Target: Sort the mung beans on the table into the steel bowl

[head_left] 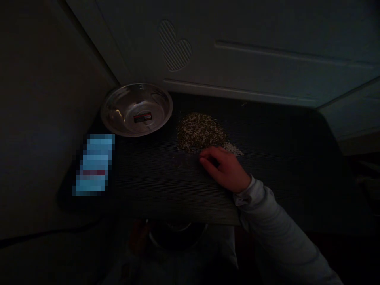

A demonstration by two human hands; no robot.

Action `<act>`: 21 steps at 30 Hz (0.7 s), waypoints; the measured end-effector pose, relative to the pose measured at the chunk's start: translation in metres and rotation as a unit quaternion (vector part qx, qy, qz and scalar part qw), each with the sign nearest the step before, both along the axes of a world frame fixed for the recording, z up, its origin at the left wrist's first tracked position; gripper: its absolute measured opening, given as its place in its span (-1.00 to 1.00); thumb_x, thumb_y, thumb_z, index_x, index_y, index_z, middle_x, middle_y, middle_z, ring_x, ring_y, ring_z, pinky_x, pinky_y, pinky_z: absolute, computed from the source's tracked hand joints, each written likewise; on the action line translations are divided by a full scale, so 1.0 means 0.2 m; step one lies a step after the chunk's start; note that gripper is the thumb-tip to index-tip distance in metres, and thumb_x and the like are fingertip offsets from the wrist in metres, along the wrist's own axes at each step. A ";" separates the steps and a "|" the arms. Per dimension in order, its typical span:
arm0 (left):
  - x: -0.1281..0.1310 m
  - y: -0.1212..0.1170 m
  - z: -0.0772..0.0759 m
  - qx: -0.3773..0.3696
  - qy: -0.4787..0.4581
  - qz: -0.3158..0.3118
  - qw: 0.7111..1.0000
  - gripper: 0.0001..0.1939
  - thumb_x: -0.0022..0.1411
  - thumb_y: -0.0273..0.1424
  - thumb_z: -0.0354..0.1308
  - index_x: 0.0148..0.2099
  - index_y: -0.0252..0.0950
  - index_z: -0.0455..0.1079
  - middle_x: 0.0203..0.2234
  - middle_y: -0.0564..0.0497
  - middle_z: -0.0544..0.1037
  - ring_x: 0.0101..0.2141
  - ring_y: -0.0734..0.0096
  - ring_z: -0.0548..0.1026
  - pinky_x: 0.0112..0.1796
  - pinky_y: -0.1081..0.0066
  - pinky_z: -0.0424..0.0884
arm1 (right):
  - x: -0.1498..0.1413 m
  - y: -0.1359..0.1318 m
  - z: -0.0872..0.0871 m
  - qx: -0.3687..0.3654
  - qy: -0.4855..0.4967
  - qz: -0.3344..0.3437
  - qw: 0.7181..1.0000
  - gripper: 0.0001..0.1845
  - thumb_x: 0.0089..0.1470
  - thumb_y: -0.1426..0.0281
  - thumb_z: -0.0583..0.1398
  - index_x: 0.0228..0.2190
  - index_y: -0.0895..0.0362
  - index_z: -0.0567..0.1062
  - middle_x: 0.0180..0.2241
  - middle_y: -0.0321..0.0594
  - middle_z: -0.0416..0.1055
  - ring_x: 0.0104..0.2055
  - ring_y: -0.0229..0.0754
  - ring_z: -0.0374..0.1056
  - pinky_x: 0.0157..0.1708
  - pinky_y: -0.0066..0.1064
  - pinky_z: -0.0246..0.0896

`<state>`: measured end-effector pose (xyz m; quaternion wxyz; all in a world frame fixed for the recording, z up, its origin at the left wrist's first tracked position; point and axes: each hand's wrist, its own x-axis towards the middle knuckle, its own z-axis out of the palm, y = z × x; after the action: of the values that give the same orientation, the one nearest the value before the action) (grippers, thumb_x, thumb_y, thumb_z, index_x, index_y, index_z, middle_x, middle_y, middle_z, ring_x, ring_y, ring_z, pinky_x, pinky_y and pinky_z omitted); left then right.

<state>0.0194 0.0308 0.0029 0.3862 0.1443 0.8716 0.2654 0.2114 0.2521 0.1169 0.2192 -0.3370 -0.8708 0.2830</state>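
Note:
A loose pile of mixed grains (200, 132), dark greenish and pale, lies on the dark tabletop (154, 178). At its near right edge is a small patch of whitish grains (233, 149). My right hand (225, 168) rests beside the pile, thumb and fingertips drawn together in a pinch. Whatever is between those fingertips is too small to make out. Below the table's front edge, in deep shadow, my left hand (139, 236) grips the left rim of a round bowl (178, 237). Much of that hand and the bowl's contents are hard to see.
A shiny metal basin (136, 109) with a label inside stands at the table's back left. In front of it lies a lit phone (95, 164), its screen blurred. Behind the table rises a white panel (252, 23) with a heart relief. The light is very dim.

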 end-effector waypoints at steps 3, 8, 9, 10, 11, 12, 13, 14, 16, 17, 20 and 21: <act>0.01 0.01 0.01 0.017 0.013 -0.011 1.000 -0.76 -0.34 -0.18 0.04 -0.60 -0.23 0.31 -0.59 -0.03 0.46 -0.40 0.15 0.41 -0.41 0.27 0.31 | 0.00 0.00 0.00 -0.007 -0.003 0.011 1.000 -0.86 -0.02 0.39 0.01 -0.40 0.16 0.32 -0.52 -0.29 0.33 -0.47 -0.33 0.22 -0.37 -0.45 0.08; 0.01 0.04 0.06 -0.008 -0.004 -0.025 1.000 -0.74 -0.37 -0.16 0.01 -0.63 -0.24 0.29 -0.59 -0.05 0.45 -0.41 0.11 0.40 -0.41 0.22 0.31 | 0.00 -0.01 0.00 -0.023 0.005 0.017 1.000 -0.86 -0.02 0.39 0.01 -0.39 0.16 0.31 -0.51 -0.29 0.33 -0.46 -0.33 0.23 -0.38 -0.46 0.09; 0.01 0.04 0.06 -0.019 0.004 -0.016 1.000 -0.74 -0.38 -0.15 0.01 -0.65 -0.24 0.28 -0.61 -0.05 0.44 -0.42 0.11 0.40 -0.42 0.21 0.31 | 0.00 -0.01 0.00 -0.023 0.006 0.015 1.000 -0.86 -0.02 0.39 0.00 -0.39 0.15 0.31 -0.51 -0.28 0.33 -0.46 -0.33 0.23 -0.38 -0.46 0.10; 0.01 0.04 0.07 -0.023 0.007 -0.011 1.000 -0.74 -0.39 -0.15 0.00 -0.66 -0.23 0.27 -0.63 -0.04 0.43 -0.43 0.11 0.39 -0.42 0.21 0.31 | 0.00 -0.01 0.00 -0.022 0.007 0.013 1.000 -0.86 -0.02 0.39 0.00 -0.38 0.15 0.31 -0.51 -0.28 0.33 -0.46 -0.33 0.23 -0.38 -0.46 0.10; 0.01 0.04 0.07 -0.022 0.007 -0.007 1.000 -0.75 -0.39 -0.15 0.00 -0.66 -0.23 0.26 -0.65 -0.03 0.43 -0.44 0.12 0.39 -0.43 0.21 0.31 | 0.00 -0.01 0.00 -0.020 0.007 0.012 1.000 -0.86 -0.02 0.39 0.00 -0.38 0.16 0.31 -0.51 -0.28 0.33 -0.46 -0.33 0.22 -0.38 -0.45 0.10; 0.01 0.04 0.07 -0.017 0.003 -0.004 1.000 -0.75 -0.40 -0.15 0.00 -0.66 -0.23 0.27 -0.65 -0.02 0.43 -0.45 0.12 0.40 -0.43 0.21 0.31 | 0.00 -0.01 0.00 -0.019 0.006 0.012 1.000 -0.86 -0.02 0.38 0.00 -0.38 0.16 0.31 -0.51 -0.28 0.33 -0.46 -0.33 0.22 -0.38 -0.45 0.10; 0.01 0.05 0.07 -0.013 -0.006 -0.003 1.000 -0.75 -0.40 -0.16 0.01 -0.65 -0.22 0.27 -0.65 -0.02 0.44 -0.45 0.12 0.40 -0.43 0.21 0.31 | 0.00 -0.01 0.00 -0.020 0.004 0.012 1.000 -0.86 -0.02 0.39 0.00 -0.38 0.16 0.31 -0.51 -0.28 0.33 -0.46 -0.33 0.22 -0.38 -0.45 0.10; 0.01 0.05 0.07 -0.013 -0.014 0.000 1.000 -0.75 -0.41 -0.17 0.02 -0.63 -0.22 0.28 -0.65 -0.02 0.44 -0.44 0.12 0.40 -0.42 0.22 0.31 | 0.00 -0.01 0.00 -0.021 0.000 0.014 1.000 -0.86 -0.02 0.39 0.00 -0.38 0.16 0.31 -0.51 -0.29 0.33 -0.46 -0.33 0.22 -0.38 -0.45 0.10; 0.01 0.05 0.07 -0.022 -0.023 0.010 0.999 -0.75 -0.41 -0.18 0.03 -0.62 -0.23 0.29 -0.64 -0.03 0.45 -0.44 0.11 0.40 -0.42 0.21 0.31 | 0.00 -0.01 0.00 -0.025 -0.006 0.019 0.999 -0.86 -0.02 0.39 0.00 -0.39 0.15 0.31 -0.52 -0.29 0.33 -0.46 -0.33 0.22 -0.38 -0.45 0.10; 0.01 0.05 0.07 -0.023 -0.023 0.013 0.999 -0.75 -0.40 -0.18 0.03 -0.62 -0.23 0.29 -0.63 -0.04 0.45 -0.44 0.11 0.40 -0.41 0.21 0.31 | 0.00 -0.01 0.01 -0.028 -0.007 0.022 0.999 -0.86 -0.02 0.39 0.00 -0.39 0.15 0.31 -0.52 -0.29 0.33 -0.46 -0.33 0.23 -0.39 -0.46 0.10; 0.01 0.04 0.06 0.000 -0.014 0.008 1.000 -0.75 -0.39 -0.17 0.05 -0.64 -0.23 0.27 -0.57 -0.06 0.46 -0.39 0.11 0.40 -0.38 0.22 0.30 | 0.00 -0.01 0.01 -0.033 -0.003 0.024 0.999 -0.86 -0.02 0.39 0.00 -0.39 0.15 0.31 -0.52 -0.29 0.33 -0.46 -0.33 0.23 -0.39 -0.46 0.10; 0.01 0.04 0.06 0.007 -0.012 0.004 1.000 -0.75 -0.38 -0.16 0.05 -0.65 -0.23 0.27 -0.55 -0.06 0.46 -0.38 0.11 0.40 -0.36 0.23 0.30 | 0.00 -0.01 0.01 -0.034 0.000 0.022 0.999 -0.86 -0.02 0.38 0.00 -0.39 0.15 0.31 -0.52 -0.28 0.33 -0.46 -0.33 0.23 -0.39 -0.46 0.10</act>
<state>0.0220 0.0382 0.0149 0.3945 0.1408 0.8654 0.2750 0.2112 0.2500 0.1187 0.2013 -0.3251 -0.8680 0.3169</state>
